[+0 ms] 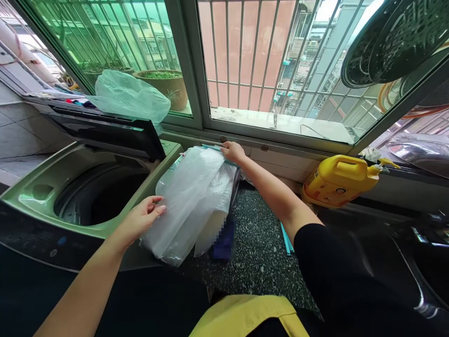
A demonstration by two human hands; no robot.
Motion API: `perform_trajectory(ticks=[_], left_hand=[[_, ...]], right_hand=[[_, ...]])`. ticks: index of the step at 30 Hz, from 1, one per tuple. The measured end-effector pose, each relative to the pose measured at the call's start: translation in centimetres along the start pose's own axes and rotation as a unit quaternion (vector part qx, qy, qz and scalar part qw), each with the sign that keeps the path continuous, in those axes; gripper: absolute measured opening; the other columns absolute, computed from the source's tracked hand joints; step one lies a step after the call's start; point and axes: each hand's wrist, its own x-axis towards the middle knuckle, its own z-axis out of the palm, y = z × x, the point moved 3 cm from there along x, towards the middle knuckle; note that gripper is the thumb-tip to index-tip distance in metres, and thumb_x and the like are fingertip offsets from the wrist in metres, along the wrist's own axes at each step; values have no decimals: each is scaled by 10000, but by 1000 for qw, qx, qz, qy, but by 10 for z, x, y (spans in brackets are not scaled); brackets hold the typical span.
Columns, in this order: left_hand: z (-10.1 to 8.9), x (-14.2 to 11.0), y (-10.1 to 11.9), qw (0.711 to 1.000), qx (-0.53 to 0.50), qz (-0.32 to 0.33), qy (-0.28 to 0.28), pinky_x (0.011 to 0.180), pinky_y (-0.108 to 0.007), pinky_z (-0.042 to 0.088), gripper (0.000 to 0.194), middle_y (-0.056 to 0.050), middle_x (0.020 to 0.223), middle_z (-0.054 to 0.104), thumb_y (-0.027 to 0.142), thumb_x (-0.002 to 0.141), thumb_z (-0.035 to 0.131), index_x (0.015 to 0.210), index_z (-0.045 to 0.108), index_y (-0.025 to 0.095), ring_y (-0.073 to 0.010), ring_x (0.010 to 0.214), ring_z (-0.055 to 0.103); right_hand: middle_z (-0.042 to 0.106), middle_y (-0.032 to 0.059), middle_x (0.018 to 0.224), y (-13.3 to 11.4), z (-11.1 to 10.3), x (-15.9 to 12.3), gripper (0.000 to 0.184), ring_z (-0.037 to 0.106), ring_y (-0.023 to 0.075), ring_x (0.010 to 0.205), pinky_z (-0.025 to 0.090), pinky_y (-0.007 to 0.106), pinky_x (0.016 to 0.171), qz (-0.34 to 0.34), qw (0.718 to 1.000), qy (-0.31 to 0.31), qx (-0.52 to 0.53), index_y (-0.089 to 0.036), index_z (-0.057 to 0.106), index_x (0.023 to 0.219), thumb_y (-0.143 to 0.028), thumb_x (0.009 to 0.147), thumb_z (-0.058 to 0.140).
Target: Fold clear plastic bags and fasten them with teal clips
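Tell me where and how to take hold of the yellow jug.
Take the yellow jug by its handle, best from above: the handle forms a raised loop with an opening that fingers could likely pass through. Avoid the yellow nozzle beside it, which looks slimmer.

Countertop [259, 224]: dark, speckled stone
Left: clear plastic sheeting [189, 196], heaped
Near, beside sheeting: dark blue item [224, 241], pixelated
Right: turquoise strips [286, 239]
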Motion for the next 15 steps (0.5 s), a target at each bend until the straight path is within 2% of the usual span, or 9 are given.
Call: perform_trajectory(ticks=[4, 6, 8, 10, 12, 13, 15], left_hand=[[-5, 7, -9, 997, 53, 57, 24, 693, -344, 510, 606, -57, 865, 639, 562, 612, 633, 1063, 543, 168, -234, 807, 615], [-8, 12, -10, 993, 80, 82, 25, 744, -395, 508, 597, -66, 937, 635, 563, 648, 610, 1105, 529, 186, -250, 843, 610], [-11, 10, -4, 984, 127, 114, 48, 780, -457, 495, 569, -64, 961, 628, 594, 669, 581, 1106, 552, 231, -279, 884, 604], [-12, -6, 14, 963, 188, 163, 108, 834, -535, 461, 513, -62, 947, 621, 618, 689, 544, 1080, 593, 289, -327, 959, 587], [-5, -34, 38, 930, 230, 236, 162, 975, -591, 378, 474, -57, 1018, 615, 573, 736, 526, 1148, 567, 341, -355, 1084, 536], [4, -51, 50, 913, 231, 280, 184, 1034, -583, 337, 458, -48, 1091, 603, 540, 773, 504, 1192, 535, 357, -344, 1145, 504], [40, -80, 64, 892, 232, 355, 159, 1058, -528, 355, 412, -30, 1181, 590, 448, 819, 507, 1220, 511, 357, -302, 1174, 497]], right_hand=[[693, 72, 1049, 27, -17, -6, 285, 616, 186, 950, 443, 273, 816, -18, 999, 33, 16, -141, 656, 1068, -296, 883, 505], [699, 74, 1011, 51, -32, -13, 275, 618, 180, 915, 443, 273, 802, -5, 998, 57, 13, -122, 666, 1026, -283, 881, 498], [699, 83, 1000, 80, -46, -24, 268, 620, 180, 904, 447, 276, 799, 22, 997, 71, -2, -109, 667, 1014, -264, 874, 498], [696, 92, 1018, 111, -56, -39, 269, 622, 181, 920, 451, 278, 814, 51, 996, 72, -29, -111, 666, 1023, -246, 871, 491], [691, 94, 1049, 141, -59, -58, 280, 622, 181, 955, 452, 282, 843, 85, 993, 53, -62, -125, 665, 1045, -236, 875, 473], [689, 93, 1063, 156, -57, -69, 289, 622, 180, 972, 451, 284, 858, 104, 991, 37, -77, -132, 663, 1061, -232, 878, 463], [693, 102, 1066, 182, -46, -91, 296, 627, 187, 982, 454, 293, 867, 135, 987, 3, -91, -130, 666, 1072, -215, 876, 460]])
